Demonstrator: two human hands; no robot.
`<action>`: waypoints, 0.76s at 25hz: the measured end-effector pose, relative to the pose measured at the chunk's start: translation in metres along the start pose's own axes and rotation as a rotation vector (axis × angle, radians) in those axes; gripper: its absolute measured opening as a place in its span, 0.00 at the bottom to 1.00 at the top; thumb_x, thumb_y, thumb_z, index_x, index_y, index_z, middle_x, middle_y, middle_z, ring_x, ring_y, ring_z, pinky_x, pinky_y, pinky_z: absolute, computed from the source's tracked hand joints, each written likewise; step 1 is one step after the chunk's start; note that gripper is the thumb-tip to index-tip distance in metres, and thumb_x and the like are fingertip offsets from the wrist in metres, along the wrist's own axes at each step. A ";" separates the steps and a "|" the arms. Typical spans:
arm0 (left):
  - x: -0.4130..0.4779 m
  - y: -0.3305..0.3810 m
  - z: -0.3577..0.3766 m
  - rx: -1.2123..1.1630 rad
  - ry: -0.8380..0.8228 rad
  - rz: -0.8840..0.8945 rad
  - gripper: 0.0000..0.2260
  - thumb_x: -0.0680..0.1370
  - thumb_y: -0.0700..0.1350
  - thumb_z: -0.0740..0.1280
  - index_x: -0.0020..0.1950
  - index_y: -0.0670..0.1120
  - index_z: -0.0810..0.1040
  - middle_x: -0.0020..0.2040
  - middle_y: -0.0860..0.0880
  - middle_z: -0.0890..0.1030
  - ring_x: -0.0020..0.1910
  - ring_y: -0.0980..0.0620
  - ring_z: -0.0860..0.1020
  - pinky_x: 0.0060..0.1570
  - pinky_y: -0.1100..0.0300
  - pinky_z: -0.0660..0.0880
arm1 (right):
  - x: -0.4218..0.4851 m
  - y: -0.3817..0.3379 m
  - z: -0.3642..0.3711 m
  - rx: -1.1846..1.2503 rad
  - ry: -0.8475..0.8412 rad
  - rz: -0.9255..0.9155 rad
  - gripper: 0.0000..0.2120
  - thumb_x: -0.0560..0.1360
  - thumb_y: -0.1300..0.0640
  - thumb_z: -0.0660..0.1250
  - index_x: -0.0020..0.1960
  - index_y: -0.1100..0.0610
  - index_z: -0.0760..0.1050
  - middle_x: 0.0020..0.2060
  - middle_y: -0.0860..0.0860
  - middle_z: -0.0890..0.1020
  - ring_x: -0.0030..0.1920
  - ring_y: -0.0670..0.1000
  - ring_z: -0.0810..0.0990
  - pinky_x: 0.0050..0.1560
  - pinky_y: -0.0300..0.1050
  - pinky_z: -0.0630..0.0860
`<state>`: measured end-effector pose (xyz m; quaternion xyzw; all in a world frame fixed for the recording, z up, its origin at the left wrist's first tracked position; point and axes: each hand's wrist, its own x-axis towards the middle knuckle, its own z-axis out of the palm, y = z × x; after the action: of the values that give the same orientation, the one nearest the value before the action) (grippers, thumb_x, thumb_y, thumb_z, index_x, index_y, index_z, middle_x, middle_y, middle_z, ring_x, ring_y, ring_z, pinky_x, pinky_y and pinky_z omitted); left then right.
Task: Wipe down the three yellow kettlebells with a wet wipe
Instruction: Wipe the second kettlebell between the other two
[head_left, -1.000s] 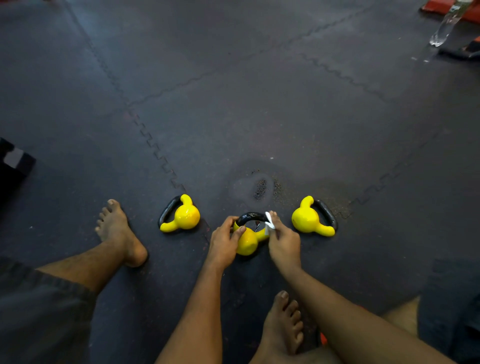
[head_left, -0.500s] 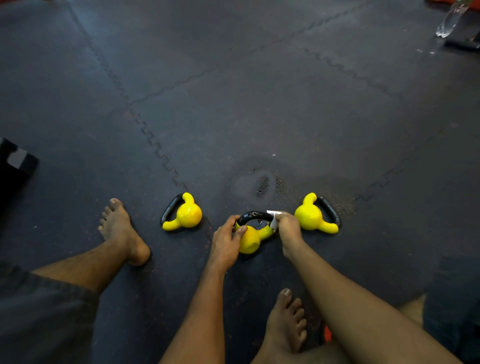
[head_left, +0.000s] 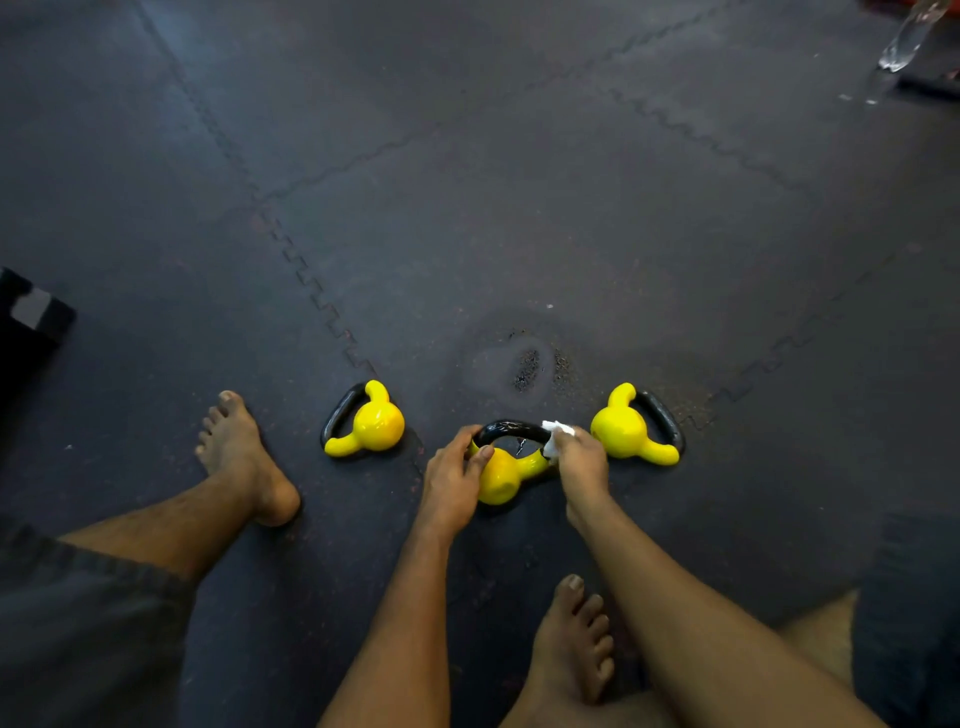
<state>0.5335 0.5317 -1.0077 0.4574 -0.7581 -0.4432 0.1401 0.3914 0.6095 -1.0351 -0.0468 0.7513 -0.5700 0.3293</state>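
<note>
No readable text, labels, brands or numbers anywhere. Middle kettlebell (head_left: 501, 473): a small pale mark inside the handle loop, between the two grips, too small to read. Other kettlebells and floor mat (head_left: 519, 208): plain.

We see dark interlocking floor mats (head_left: 519, 208) with a scuffed patch (head_left: 524, 366), a clear bottle (head_left: 906, 36) far right, a black block (head_left: 31, 317) left.
</note>
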 end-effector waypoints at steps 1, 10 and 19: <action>0.000 0.001 0.000 0.007 -0.009 0.011 0.13 0.81 0.48 0.64 0.65 0.51 0.75 0.48 0.47 0.78 0.52 0.46 0.76 0.54 0.54 0.73 | 0.008 -0.012 -0.004 -0.106 -0.112 -0.005 0.12 0.74 0.61 0.61 0.37 0.53 0.80 0.35 0.49 0.79 0.40 0.50 0.75 0.45 0.48 0.71; -0.001 0.005 -0.001 0.052 -0.017 0.046 0.13 0.81 0.46 0.63 0.65 0.51 0.75 0.45 0.50 0.75 0.50 0.46 0.75 0.46 0.61 0.66 | 0.012 -0.054 -0.016 -0.302 -0.535 0.074 0.13 0.76 0.62 0.59 0.37 0.63 0.78 0.31 0.59 0.79 0.31 0.51 0.76 0.30 0.37 0.71; 0.001 0.003 0.004 0.058 -0.046 0.063 0.14 0.81 0.46 0.64 0.66 0.51 0.75 0.49 0.44 0.78 0.53 0.46 0.75 0.50 0.58 0.70 | 0.015 -0.056 0.000 -0.572 -0.563 -0.195 0.15 0.76 0.62 0.61 0.32 0.55 0.76 0.32 0.56 0.80 0.34 0.50 0.78 0.38 0.44 0.72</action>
<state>0.5291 0.5337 -1.0078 0.4268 -0.7878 -0.4266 0.1234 0.3633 0.5834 -0.9923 -0.3616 0.7520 -0.3319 0.4400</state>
